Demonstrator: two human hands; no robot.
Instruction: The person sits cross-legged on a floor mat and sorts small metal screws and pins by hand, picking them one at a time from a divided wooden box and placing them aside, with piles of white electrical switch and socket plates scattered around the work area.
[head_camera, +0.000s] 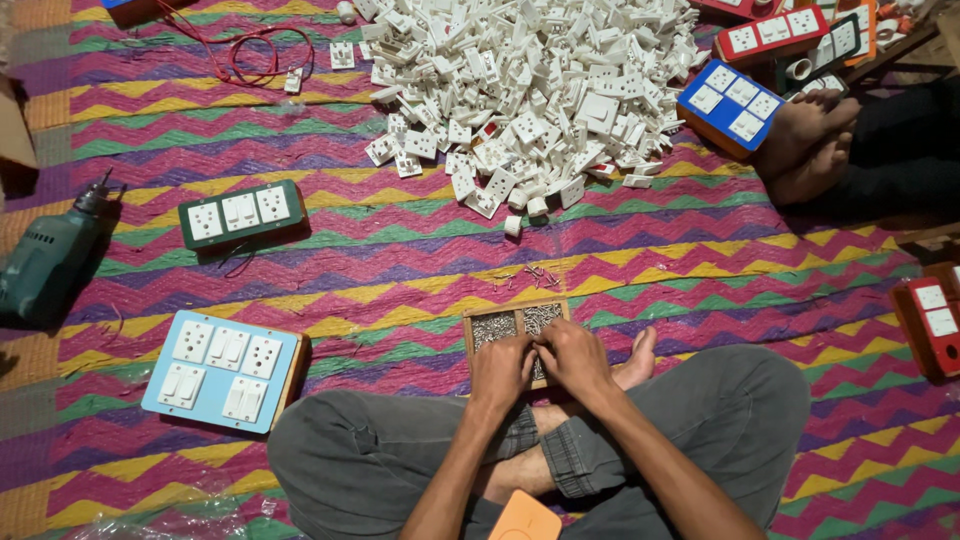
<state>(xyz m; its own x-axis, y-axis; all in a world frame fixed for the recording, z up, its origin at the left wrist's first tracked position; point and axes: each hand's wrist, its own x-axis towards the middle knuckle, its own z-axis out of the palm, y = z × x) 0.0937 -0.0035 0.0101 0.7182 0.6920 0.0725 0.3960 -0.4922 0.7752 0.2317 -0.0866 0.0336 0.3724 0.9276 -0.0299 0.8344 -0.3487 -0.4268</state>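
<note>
I sit cross-legged on a zigzag mat. My left hand (500, 368) and my right hand (571, 356) rest close together over a small wooden tray (478, 318) divided into compartments of tiny metal screws. The fingers of both hands are curled into the tray's near side. What they pinch is hidden. A few loose screws (530, 277) lie on the mat just beyond the tray.
A big heap of white plastic sockets and switches (530, 90) lies ahead. Switch boards lie around: light blue (222, 368), green (242, 212), blue (732, 104), red (935, 320). A green drill (45, 262) sits left. Another person's feet (805, 140) are at right.
</note>
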